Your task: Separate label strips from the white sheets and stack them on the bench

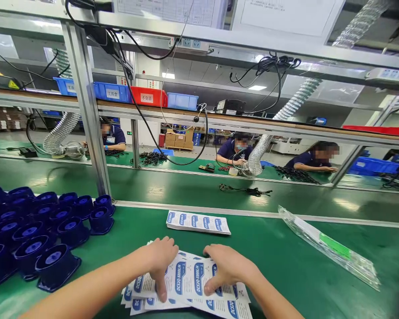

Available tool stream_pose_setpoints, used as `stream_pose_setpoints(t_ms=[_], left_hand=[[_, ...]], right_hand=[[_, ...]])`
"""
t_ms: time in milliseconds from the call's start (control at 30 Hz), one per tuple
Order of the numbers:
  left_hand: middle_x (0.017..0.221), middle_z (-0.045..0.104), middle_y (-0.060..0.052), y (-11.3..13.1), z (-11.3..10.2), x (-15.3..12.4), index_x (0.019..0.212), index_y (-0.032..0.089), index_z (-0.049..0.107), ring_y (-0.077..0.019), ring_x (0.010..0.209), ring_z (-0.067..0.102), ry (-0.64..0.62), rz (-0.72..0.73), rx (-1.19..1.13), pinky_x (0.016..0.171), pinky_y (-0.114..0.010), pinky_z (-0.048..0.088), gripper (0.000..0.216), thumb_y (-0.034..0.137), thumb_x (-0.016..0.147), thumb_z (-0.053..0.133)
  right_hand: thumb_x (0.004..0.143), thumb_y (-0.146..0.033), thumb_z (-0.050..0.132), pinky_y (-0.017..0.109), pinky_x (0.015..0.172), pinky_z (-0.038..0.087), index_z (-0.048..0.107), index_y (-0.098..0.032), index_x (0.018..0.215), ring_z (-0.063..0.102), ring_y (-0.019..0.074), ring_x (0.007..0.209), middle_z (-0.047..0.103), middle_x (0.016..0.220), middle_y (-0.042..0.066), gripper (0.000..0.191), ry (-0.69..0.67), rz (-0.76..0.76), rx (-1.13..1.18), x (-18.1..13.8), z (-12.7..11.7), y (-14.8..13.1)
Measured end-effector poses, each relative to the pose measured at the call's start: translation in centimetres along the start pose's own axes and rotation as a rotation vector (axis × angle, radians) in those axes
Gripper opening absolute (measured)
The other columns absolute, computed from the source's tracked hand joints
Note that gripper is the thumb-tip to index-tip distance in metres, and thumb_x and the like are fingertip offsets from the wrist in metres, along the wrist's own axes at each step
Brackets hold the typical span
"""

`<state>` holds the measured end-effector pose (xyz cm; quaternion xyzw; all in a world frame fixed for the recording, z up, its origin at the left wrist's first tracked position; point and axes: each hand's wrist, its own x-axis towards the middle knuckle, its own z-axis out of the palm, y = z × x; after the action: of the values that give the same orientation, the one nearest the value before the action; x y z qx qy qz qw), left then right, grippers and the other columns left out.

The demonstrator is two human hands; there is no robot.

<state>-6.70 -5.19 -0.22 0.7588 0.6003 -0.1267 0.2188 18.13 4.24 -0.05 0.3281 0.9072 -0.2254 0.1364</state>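
Observation:
A loose, fanned pile of white label sheets [189,279] with blue printing lies on the green table right before me. My left hand [159,261] grips the left part of the upper sheets, thumb at their near edge and fingers curled over the far side. On the right part, my right hand [228,268] holds the same sheets in a like way, its thumb resting on the print. Beneath them, more sheets stick out unevenly towards me. Beyond the hands sits a neater stack of label sheets [198,222], touched by neither hand.
Rows of dark blue plastic cup-shaped parts [58,266] stand at the left. A clear plastic bag [332,248] with a green label lies at the right. A metal frame post [86,106] rises behind the cups. Cable bundles [246,190] and several co-workers are farther back.

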Motion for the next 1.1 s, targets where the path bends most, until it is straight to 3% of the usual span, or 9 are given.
stream_pose_setpoints(t_ms=[100,200,300,400,567,733,833,967,1100], left_hand=[[0.138,0.057,-0.025,1.0,-0.3,0.2,0.143,0.017,0.053,-0.0469,0.127,0.052,-0.084,-0.041,0.026,0.103,-0.061,0.048,0.131,0.043,0.024,0.1],[0.144,0.051,-0.025,1.1,-0.4,0.4,0.142,0.017,0.051,-0.049,0.134,0.044,-0.095,-0.046,0.038,0.108,-0.067,0.041,0.134,0.044,0.02,0.1],[0.139,0.057,-0.022,0.5,-0.3,0.2,0.141,0.02,0.051,-0.0479,0.13,0.051,-0.042,-0.009,-0.003,0.113,-0.07,0.03,0.132,0.043,0.021,0.1],[0.132,0.064,-0.019,0.0,-0.3,-0.5,0.138,0.023,0.051,-0.0461,0.123,0.057,0.025,0.017,-0.041,0.112,-0.069,0.03,0.123,0.041,0.027,0.101],[0.111,0.071,-0.017,0.8,0.8,-3.1,0.105,0.019,0.065,-0.0422,0.101,0.065,0.154,-0.014,-0.016,0.091,-0.052,0.051,0.078,0.033,0.037,0.099],[0.11,0.074,-0.013,3.5,2.6,-7.5,0.116,0.022,0.063,-0.0433,0.101,0.069,0.249,-0.155,-0.031,0.083,-0.046,0.053,0.072,0.022,0.052,0.095],[0.113,0.073,-0.011,4.2,1.4,-9.8,0.119,0.023,0.062,-0.0389,0.103,0.068,0.34,-0.184,0.026,0.085,-0.044,0.051,0.055,0.012,0.068,0.081],[0.113,0.073,-0.011,2.8,-1.1,-10.8,0.133,0.024,0.054,-0.0377,0.105,0.067,0.46,-0.203,0.019,0.084,-0.041,0.049,0.061,0.013,0.076,0.073],[0.105,0.075,-0.009,-0.5,-0.2,-10.7,0.112,0.021,0.068,-0.0356,0.095,0.069,0.433,-0.192,-0.046,0.081,-0.039,0.048,0.041,0.02,0.072,0.075]], right_hand=[[0.045,-0.071,0.09,0.042,0.08,0.052,0.063,-0.02,0.116,0.064,0.0378,0.1,0.067,0.11,0.011,0.091,-0.055,0.025,-0.064,0.6,-0.1,-0.4],[0.042,-0.074,0.089,0.04,0.077,0.051,0.062,-0.019,0.109,0.061,0.0383,0.105,0.061,0.117,0.013,0.09,-0.064,-0.009,-0.132,1.1,-0.4,-0.5],[0.041,-0.07,0.091,0.037,0.072,0.051,0.057,-0.022,0.118,0.065,0.034,0.098,0.064,0.115,0.008,0.097,-0.124,0.009,-0.074,1.0,-0.7,-0.5],[0.043,-0.065,0.093,0.033,0.066,0.049,0.057,-0.026,0.122,0.069,0.0313,0.092,0.07,0.106,0.004,0.094,-0.118,0.016,-0.005,0.1,-0.8,-1.1],[0.054,-0.054,0.093,0.036,0.067,0.049,0.066,-0.021,0.095,0.072,0.0365,0.09,0.074,0.099,0.009,0.059,0.02,0.047,-0.198,-2.8,0.7,-3.8],[0.069,-0.031,0.084,0.035,0.064,0.044,0.063,-0.021,0.104,0.073,0.037,0.085,0.077,0.096,0.01,0.042,0.125,0.007,-0.35,-5.9,2.0,-5.9],[0.074,-0.013,0.071,0.034,0.062,0.038,0.06,-0.021,0.107,0.072,0.0322,0.081,0.076,0.095,0.008,0.036,0.251,-0.058,-0.449,-6.5,0.9,-6.3],[0.077,-0.005,0.064,0.034,0.061,0.034,0.058,-0.02,0.104,0.07,0.029,0.08,0.073,0.091,0.007,0.031,0.431,-0.086,-0.512,-5.6,-0.2,-6.0],[0.077,-0.014,0.073,0.034,0.06,0.036,0.06,-0.018,0.104,0.071,0.0325,0.079,0.075,0.093,0.009,0.03,0.327,-0.063,-0.476,-3.6,1.1,-4.9]])
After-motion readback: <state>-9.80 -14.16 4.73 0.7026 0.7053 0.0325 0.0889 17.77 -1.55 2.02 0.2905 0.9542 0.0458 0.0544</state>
